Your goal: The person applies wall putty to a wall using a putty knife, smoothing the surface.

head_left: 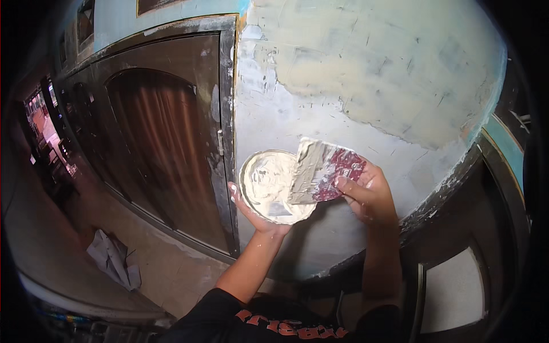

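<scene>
My left hand [260,217] supports a round, shallow container of cream-coloured putty [266,178] from below and along its left side. Most of that palm is hidden under the container. Between the thumb and fingers of my right hand [369,194] is a flat putty spreader [320,171], dark red at the gripped end. Thick putty coats its left part, which overlaps the container's right side. In front of both hands stands a wall [400,74], with a rough greenish-cream layer above and a smoother pale grey surface below.
Left of the wall is a dark wooden door [154,143] with a brown curtain behind its arched panel. A crumpled pale sheet [114,260] lies on the floor [166,274]. At the lower right is a dark frame with a pale panel [454,291].
</scene>
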The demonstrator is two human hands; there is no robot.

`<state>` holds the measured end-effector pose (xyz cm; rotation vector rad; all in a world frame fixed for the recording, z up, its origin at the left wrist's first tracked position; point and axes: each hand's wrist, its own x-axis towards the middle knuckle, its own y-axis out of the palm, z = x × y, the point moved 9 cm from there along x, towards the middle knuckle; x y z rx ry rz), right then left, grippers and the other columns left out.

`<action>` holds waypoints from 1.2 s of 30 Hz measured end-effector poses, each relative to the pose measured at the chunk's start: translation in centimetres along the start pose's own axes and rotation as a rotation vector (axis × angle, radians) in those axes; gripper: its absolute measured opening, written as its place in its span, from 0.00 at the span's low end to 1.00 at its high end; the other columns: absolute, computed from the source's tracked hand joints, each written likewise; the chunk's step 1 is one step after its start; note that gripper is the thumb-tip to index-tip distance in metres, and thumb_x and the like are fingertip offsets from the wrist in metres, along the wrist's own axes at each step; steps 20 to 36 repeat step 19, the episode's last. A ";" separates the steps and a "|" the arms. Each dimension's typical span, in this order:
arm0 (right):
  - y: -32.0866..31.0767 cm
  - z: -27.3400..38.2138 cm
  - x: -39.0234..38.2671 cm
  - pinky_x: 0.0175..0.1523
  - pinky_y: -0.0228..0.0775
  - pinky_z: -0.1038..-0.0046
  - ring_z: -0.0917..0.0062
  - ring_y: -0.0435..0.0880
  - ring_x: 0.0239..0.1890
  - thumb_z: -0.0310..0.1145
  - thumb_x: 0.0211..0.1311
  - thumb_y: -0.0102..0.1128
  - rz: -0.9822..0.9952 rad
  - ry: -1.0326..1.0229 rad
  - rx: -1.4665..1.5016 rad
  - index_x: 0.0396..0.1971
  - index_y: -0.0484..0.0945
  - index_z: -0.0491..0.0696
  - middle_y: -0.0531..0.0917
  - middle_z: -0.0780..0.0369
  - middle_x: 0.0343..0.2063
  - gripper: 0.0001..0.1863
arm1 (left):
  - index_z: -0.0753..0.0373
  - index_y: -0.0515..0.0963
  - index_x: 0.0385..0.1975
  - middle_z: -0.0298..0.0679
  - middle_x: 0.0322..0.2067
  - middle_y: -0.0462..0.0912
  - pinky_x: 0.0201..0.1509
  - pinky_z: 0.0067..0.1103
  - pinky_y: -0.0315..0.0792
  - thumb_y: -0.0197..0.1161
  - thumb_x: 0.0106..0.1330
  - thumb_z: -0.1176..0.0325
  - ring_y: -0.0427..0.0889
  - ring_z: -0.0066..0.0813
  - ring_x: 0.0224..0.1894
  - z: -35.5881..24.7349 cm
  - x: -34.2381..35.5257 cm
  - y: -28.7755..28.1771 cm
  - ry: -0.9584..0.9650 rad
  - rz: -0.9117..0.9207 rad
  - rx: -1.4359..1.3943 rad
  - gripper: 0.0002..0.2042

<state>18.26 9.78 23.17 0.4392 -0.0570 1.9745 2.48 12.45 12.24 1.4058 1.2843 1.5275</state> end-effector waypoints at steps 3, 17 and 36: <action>0.3 -0.6 0.6 0.67 0.71 0.60 0.65 0.80 0.60 0.18 0.69 0.56 -0.012 0.007 0.211 0.65 0.67 0.35 0.80 0.52 0.58 0.25 | 0.57 0.68 0.69 0.44 0.69 0.69 0.72 0.45 0.63 0.40 0.69 0.26 0.70 0.48 0.68 0.2 -0.4 0.0 -0.027 -0.020 -0.022 0.43; 1.9 1.9 1.2 0.62 0.73 0.67 0.72 0.84 0.52 0.21 0.69 0.58 -0.130 -0.117 -0.123 0.60 0.73 0.34 0.84 0.55 0.51 0.20 | 0.58 0.68 0.69 0.46 0.69 0.70 0.72 0.45 0.64 0.41 0.68 0.26 0.70 0.50 0.67 -1.4 2.0 2.2 -0.032 0.118 -0.144 0.44; 3.1 2.1 1.5 0.63 0.73 0.67 0.72 0.84 0.53 0.21 0.69 0.58 -0.070 -0.115 0.025 0.60 0.72 0.34 0.84 0.54 0.53 0.21 | 0.58 0.67 0.71 0.44 0.70 0.68 0.73 0.44 0.63 0.43 0.67 0.26 0.69 0.49 0.69 -1.6 1.9 2.5 -0.009 0.040 -0.065 0.44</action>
